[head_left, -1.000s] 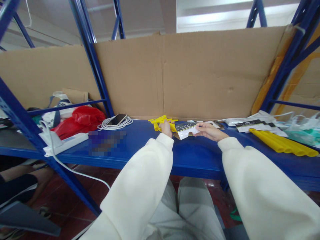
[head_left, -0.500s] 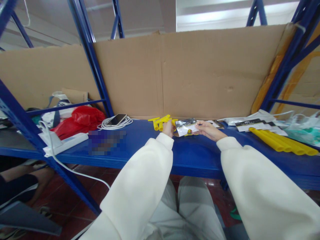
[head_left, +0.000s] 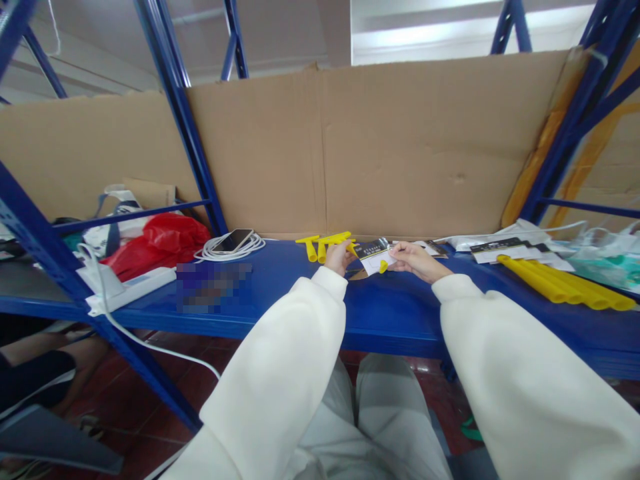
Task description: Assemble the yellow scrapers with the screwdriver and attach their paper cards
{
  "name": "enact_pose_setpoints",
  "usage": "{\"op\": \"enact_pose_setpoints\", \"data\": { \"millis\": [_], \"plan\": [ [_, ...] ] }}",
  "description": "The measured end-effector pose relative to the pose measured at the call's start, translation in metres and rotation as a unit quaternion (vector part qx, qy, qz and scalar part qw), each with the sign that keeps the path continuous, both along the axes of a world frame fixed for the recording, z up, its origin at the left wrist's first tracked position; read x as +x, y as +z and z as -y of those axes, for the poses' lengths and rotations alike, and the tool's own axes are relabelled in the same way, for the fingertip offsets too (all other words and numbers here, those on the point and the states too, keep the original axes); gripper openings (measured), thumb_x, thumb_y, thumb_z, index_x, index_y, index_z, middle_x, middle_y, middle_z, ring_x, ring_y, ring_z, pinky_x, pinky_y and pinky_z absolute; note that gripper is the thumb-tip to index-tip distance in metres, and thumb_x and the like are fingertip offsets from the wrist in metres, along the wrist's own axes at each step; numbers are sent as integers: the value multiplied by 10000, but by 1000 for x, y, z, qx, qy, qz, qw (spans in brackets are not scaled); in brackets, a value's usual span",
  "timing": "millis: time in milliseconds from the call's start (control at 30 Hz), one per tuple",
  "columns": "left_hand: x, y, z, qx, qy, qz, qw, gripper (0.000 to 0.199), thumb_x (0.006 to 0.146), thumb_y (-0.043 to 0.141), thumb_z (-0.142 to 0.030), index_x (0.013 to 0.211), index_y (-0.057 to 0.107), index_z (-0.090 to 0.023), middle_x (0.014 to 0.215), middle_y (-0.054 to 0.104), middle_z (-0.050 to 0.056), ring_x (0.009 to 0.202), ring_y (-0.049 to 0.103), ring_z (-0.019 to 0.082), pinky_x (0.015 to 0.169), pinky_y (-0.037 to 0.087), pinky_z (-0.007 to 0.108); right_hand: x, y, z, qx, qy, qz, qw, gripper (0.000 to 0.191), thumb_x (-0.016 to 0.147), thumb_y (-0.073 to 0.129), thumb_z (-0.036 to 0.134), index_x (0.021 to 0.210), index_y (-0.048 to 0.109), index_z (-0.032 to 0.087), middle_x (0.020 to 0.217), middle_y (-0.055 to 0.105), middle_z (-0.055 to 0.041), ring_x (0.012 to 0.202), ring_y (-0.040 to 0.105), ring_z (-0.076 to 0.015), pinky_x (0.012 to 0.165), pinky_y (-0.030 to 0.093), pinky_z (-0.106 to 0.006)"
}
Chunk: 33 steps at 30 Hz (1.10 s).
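A small black-and-white printed packet [head_left: 373, 256] is held tilted above the blue shelf, with a yellow piece showing at its lower edge. My right hand [head_left: 413, 259] pinches the packet's right side. My left hand [head_left: 339, 257] is closed at its left, around a yellow piece that is mostly hidden by the fingers. Just behind and left of that hand lie several yellow T-shaped pieces [head_left: 311, 249]. A brown flat item lies under the packet, partly covered.
On the right lie long yellow tubes [head_left: 565, 283] by printed cards [head_left: 515, 249] and plastic bags [head_left: 613, 257]. To the left are a phone [head_left: 234, 240] on a coiled white cable, a power strip [head_left: 140, 287] and a red bag [head_left: 160, 243]. Cardboard [head_left: 400, 147] stands behind.
The packet has tilted, its left end up and its lower edge turned toward me. The yellow piece at its bottom shows more clearly. Both hands stay nearly in place.
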<state>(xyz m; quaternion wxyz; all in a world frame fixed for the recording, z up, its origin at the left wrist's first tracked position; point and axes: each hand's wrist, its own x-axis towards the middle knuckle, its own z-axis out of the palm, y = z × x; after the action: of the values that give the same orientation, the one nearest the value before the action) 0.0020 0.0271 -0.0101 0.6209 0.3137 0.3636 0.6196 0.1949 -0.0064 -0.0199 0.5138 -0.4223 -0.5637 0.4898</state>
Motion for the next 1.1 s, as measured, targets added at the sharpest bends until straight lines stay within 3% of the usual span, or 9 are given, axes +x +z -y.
{"op": "enact_pose_setpoints", "data": {
  "millis": [233,367,467,633,767,1000,1100],
  "plan": [
    [6,-4,-1,8,-83,-52,995,190,747,678,-174,935,685,-151,760,723,67,855,712,222,835,548,348,-5,2,4,-5,-39,-2,999,245,723,764,165,682,523,192,709,706,0,605,682,-111,656,581,-241],
    [6,-4,1,9,-85,-111,990,208,725,705,-194,933,706,-175,774,732,73,933,702,235,839,537,325,-5,1,3,4,-48,-4,999,251,717,760,160,677,515,196,726,708,-3,622,690,-119,648,580,-235],
    [5,-4,2,19,-87,-160,983,208,760,685,-243,963,702,-203,793,736,65,954,691,236,868,519,356,-5,0,1,5,-58,-11,998,272,709,770,171,682,501,201,739,712,-2,631,696,-121,638,579,-231],
    [4,-1,5,26,-91,-230,969,224,896,496,-345,940,671,-212,894,738,57,1059,641,230,1015,414,449,-4,-1,-3,37,-94,-38,994,317,692,787,212,662,472,205,732,703,22,648,692,-105,647,578,-219],
    [5,0,5,18,-72,-197,978,258,918,432,-352,889,652,-219,860,721,52,1034,639,209,982,431,390,-4,-1,-4,43,-102,-45,993,282,716,753,200,667,476,210,753,703,20,679,704,-114,649,577,-218],
    [6,1,3,36,-76,-91,992,128,813,556,-198,729,652,-190,666,669,44,778,670,189,725,514,277,1,-3,-10,54,-117,-33,991,179,763,696,191,723,524,224,737,674,14,661,685,-117,654,580,-232],
    [6,1,3,38,-93,-83,991,200,876,540,-283,754,665,-184,664,674,47,777,677,191,727,525,283,3,-5,-12,63,-117,-30,991,194,760,714,241,742,522,230,746,675,8,679,688,-132,673,591,-255]
  ]
}}
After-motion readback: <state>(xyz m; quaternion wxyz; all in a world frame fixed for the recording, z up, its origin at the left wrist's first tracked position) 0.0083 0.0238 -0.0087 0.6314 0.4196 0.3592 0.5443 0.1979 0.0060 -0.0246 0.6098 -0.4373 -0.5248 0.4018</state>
